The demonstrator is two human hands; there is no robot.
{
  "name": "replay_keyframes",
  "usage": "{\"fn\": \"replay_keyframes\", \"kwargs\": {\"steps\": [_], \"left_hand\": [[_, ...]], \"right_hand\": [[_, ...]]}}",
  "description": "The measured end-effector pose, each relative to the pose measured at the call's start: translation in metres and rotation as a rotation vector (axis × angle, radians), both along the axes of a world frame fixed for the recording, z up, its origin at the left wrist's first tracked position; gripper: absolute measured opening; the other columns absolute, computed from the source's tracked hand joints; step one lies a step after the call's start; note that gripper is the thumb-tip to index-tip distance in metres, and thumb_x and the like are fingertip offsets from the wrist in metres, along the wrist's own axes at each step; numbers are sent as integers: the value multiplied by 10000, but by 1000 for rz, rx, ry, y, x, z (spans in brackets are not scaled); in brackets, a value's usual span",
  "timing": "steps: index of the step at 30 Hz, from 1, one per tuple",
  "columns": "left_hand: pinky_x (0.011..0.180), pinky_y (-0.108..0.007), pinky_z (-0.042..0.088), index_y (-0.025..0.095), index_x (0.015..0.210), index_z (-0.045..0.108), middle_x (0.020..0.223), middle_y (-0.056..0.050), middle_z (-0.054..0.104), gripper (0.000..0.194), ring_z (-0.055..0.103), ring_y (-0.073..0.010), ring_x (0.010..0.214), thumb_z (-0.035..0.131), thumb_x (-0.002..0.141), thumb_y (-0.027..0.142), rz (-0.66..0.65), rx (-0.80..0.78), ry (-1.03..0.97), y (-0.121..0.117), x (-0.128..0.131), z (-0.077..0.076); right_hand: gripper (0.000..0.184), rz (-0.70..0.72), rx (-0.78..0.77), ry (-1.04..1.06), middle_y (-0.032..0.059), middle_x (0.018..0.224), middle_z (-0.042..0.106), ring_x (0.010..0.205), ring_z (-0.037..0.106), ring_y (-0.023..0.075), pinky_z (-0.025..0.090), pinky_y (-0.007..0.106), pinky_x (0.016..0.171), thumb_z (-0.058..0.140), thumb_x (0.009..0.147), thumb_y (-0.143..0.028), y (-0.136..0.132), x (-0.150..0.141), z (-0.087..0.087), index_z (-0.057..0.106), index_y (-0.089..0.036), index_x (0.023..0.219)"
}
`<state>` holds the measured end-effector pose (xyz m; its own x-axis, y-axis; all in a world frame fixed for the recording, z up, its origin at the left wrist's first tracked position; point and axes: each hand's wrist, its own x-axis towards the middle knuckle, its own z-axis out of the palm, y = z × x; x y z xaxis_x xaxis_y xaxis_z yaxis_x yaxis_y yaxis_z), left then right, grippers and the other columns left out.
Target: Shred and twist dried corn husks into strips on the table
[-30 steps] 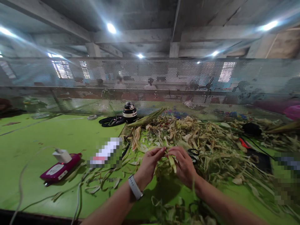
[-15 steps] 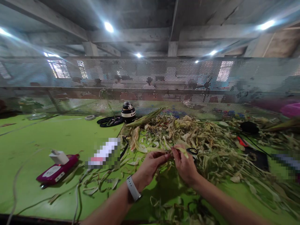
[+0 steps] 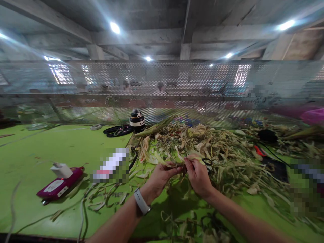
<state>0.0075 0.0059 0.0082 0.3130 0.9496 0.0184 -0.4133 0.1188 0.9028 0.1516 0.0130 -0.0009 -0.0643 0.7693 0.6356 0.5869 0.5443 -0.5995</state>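
My left hand (image 3: 160, 178), with a pale watch strap on the wrist, and my right hand (image 3: 199, 177) meet just above the green table (image 3: 63, 145). Both hands pinch a pale green strip of corn husk (image 3: 160, 160) between thumb and fingers; its middle is partly covered by the fingertips. Behind and to the right spreads a pile of dry husk strips (image 3: 227, 148). Dark scissor handles (image 3: 207, 162) show just beyond my right hand, the rest of the scissors being hidden. More curled husk scraps (image 3: 192, 222) lie close to the front edge.
At left sits a magenta power block (image 3: 59, 185) with a white charger (image 3: 61, 170) and trailing cables. A black-and-white jar (image 3: 137, 120) and a coiled black cord (image 3: 117, 131) stand at the back. A perforated metal screen (image 3: 162, 77) closes off the far side.
The right hand has turned so that its knuckles face up, and the strip that hung from it is out of sight. A strip now shows above the left hand. The view shifted slightly.
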Motion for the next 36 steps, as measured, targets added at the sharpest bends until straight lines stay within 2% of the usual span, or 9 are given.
{"fn": "replay_keyframes", "kwargs": {"steps": [5,9,16,20,23,28,31,34,36], "left_hand": [[736,-259,440,137,681,710,700,-29,687,202,590,-137,707,794,547,264,0,65,90,-2,0,0],[694,-255,435,131,678,706,668,-27,667,236,567,-134,677,793,539,300,1,96,149,-2,-1,0],[712,-250,430,146,770,717,730,-38,676,268,560,-148,739,737,610,361,114,182,202,0,1,1],[724,-257,434,145,771,715,746,-45,683,277,564,-159,749,730,616,375,122,200,212,1,1,0],[725,-252,436,148,770,718,735,-43,685,272,569,-154,732,726,624,378,95,172,184,2,1,0],[758,-239,427,146,789,725,766,-48,691,273,573,-146,765,753,603,344,38,130,160,3,-3,3],[704,-239,439,132,732,722,707,-42,680,273,565,-122,666,790,546,320,-82,-13,166,3,-9,5],[669,-235,452,116,668,713,649,-27,661,242,548,-90,586,811,517,278,-229,-162,162,3,-15,6],[683,-237,463,115,677,714,652,-23,663,242,556,-83,586,816,515,262,-228,-200,134,4,-17,6]], "right_hand": [[234,-50,-74,43,19,631,548,549,537,159,397,259,529,355,886,-350,-4,-2,0,468,-205,741],[215,-63,-114,50,24,638,548,582,535,171,385,268,546,377,870,-353,-3,-3,-2,457,-214,727],[215,46,-180,197,8,672,554,627,522,144,402,246,598,428,863,-365,4,-4,-4,480,-190,749],[220,96,-223,278,-25,589,497,536,477,124,387,232,522,440,861,-378,3,-5,-6,471,-190,751],[232,112,-251,320,-33,570,482,520,473,125,392,234,505,455,854,-395,3,-5,-9,460,-202,726],[189,240,-274,440,27,743,590,708,568,167,473,287,656,478,844,-376,5,-3,-8,516,-197,796],[171,273,-258,431,25,752,595,746,576,171,467,284,693,537,808,-357,4,-1,-5,548,-188,786],[189,280,-274,446,3,700,576,685,563,152,455,263,655,579,769,-364,2,-2,-3,544,-181,736],[222,255,-311,516,-6,667,567,646,553,145,451,257,622,589,753,-389,2,-3,-2,531,-177,723]]}}
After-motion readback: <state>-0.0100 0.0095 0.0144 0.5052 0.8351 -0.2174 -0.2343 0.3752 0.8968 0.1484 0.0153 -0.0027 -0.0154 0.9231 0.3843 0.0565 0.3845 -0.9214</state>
